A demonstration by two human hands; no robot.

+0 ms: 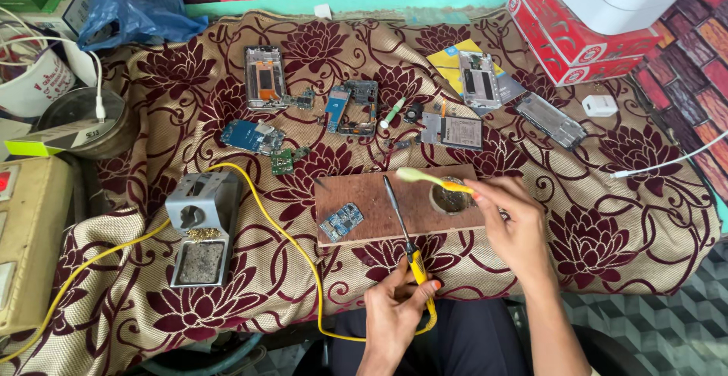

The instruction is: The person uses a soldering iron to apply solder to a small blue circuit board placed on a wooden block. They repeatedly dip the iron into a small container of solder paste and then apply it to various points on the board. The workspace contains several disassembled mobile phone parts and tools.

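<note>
At far left of the table (pixel 152 285), covered w/ a maroon-flowered cloth, sits a grey soldering-iron stand (pixel 201 228) w/ sponge tray at its near end. A yellow cable (pixel 284 232) runs from the left edge past the stand, loops over the cloth and ends at the iron. Behind, approx. mid-left: a bare phone frame (pixel 265 78), a blue circuit board (pixel 253 136), a small green board (pixel 282 161).

Centre: a wooden block (pixel 398 205) lies flat. On its left part rests a small blue circuit board (pixel 341 221), untouched by either hand. Left hand (pixel 394 311), near the front edge, is closed round the yellow handle of the soldering iron (pixel 400 228); the shaft slants up across the block, tip near the block's far edge, clear of the board.

Right of that: a round recess (pixel 451 200) in the block, contents dark, can't tell what. Right hand (pixel 516 228) pinches a pale green toothbrush (pixel 428 178) by its orange grip, head pointing left, above the block's far edge.

Behind, centre-right: more opened phone parts (pixel 479 80). Far right: red boxes (pixel 576 39) w/ a white box on top, a white charger plug (pixel 600 105) and a white cable (pixel 667 164).
</note>
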